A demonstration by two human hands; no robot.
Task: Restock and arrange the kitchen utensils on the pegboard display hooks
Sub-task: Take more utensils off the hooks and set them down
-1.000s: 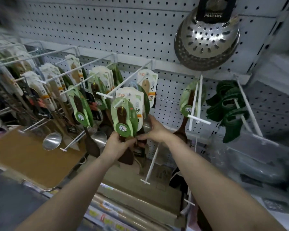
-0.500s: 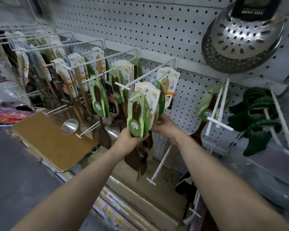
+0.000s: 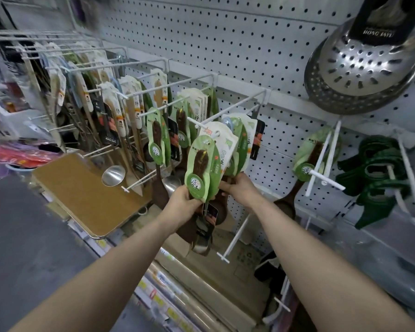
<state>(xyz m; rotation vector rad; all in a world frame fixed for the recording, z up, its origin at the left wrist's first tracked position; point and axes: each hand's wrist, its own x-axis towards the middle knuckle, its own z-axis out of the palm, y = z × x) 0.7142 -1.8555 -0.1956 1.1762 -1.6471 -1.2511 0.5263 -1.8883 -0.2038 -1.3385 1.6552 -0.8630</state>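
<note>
We've got both hands on the spoon packs [image 3: 235, 147]
Our left hand [image 3: 185, 202] grips the front pack [image 3: 201, 168] hanging at the hook [image 3: 230, 105] tip; right hand [image 3: 237, 188] holds the ones behind it, under the hook

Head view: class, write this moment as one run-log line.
left hand: grips green-carded spatula | right hand: holds packs behind it | place: front of white hook | seating on hook: unclear

You have two hands: left hand [image 3: 182, 200], right hand [image 3: 237, 188]. You see one brown board [image 3: 82, 195], two shiny ladles [image 3: 113, 175] [image 3: 171, 185], lots of hanging packs [image 3: 201, 168].
</note>
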